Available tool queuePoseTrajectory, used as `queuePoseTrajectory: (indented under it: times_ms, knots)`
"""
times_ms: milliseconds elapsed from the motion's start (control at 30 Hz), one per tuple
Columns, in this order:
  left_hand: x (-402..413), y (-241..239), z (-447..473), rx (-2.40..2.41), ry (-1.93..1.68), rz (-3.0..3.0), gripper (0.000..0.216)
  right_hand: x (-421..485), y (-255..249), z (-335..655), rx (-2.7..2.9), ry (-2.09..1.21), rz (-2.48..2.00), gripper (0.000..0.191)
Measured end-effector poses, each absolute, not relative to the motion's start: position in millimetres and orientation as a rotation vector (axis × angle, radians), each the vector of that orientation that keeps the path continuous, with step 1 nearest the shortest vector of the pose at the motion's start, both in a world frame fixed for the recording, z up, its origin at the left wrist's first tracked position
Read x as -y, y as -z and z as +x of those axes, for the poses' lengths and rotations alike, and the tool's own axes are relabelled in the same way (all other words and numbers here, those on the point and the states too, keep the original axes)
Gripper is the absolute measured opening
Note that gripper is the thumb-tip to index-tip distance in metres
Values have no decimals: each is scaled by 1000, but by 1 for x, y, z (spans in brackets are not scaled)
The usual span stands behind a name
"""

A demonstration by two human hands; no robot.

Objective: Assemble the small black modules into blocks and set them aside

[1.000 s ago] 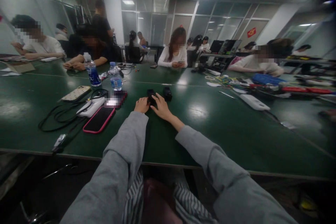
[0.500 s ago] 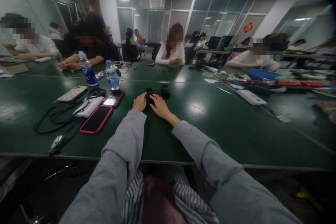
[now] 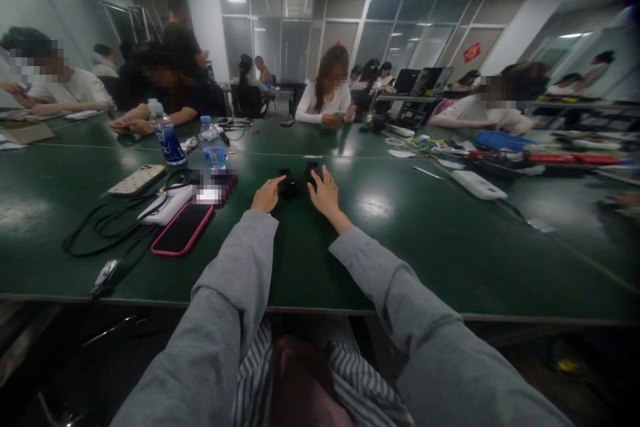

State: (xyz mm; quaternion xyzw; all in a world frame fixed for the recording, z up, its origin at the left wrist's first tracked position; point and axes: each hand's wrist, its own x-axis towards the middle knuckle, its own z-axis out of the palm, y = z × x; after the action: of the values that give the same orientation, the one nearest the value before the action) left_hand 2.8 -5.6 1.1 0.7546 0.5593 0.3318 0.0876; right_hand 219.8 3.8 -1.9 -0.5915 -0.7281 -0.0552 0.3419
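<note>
Both arms in grey sleeves reach forward over the near edge of the dark green counter. The left hand lies with curled fingers against the left side of a small black device; whether it grips the device or only touches it cannot be told. The right hand lies spread over a second small black device just beside the first, fingers resting on top rather than closed round it. Both devices sit toward the middle of the counter, well in from the near edge.

No brand or lettering can be read on either device. To the left stand two water bottles with blue labels, the print too small to make out. Nearer the left edge lie a pink-cased phone, a white power bank, a patterned phone and a loop of black cable.

Between the person's hands and the near edge the counter is bare. To the right a broad stretch is bare up to a white power strip. Other people sit along the far edge.
</note>
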Motion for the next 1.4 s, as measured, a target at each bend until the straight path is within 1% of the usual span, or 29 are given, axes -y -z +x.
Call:
queuePoseTrajectory:
  times_ms: [133,367,500,667,967,1067,1233,1400]
  knots:
    - [3,0,2,-1663,-986,2231,53,-8,6,219,1957,27,-1544,51]
    - [2,0,1,-1648,-1002,2203,52,0,1,218,1940,24,-1430,44]
    - [5,-3,2,-1671,-989,2186,50,12,-5,209,1969,52,-1358,40]
    - [8,-7,3,-1687,-969,2200,49,28,-14,197,2007,71,-1380,35]
    - [11,-10,5,-1695,-951,2223,50,38,-18,187,2037,121,-1465,36]
    - [13,-10,5,-1702,-952,2224,47,43,-17,181,2067,140,-1477,37]
    - [15,-13,5,-1708,-977,2151,43,57,-19,178,2111,182,-1445,34]
    - [21,-19,9,-1700,-960,2158,49,66,-23,196,2088,220,-1449,27]
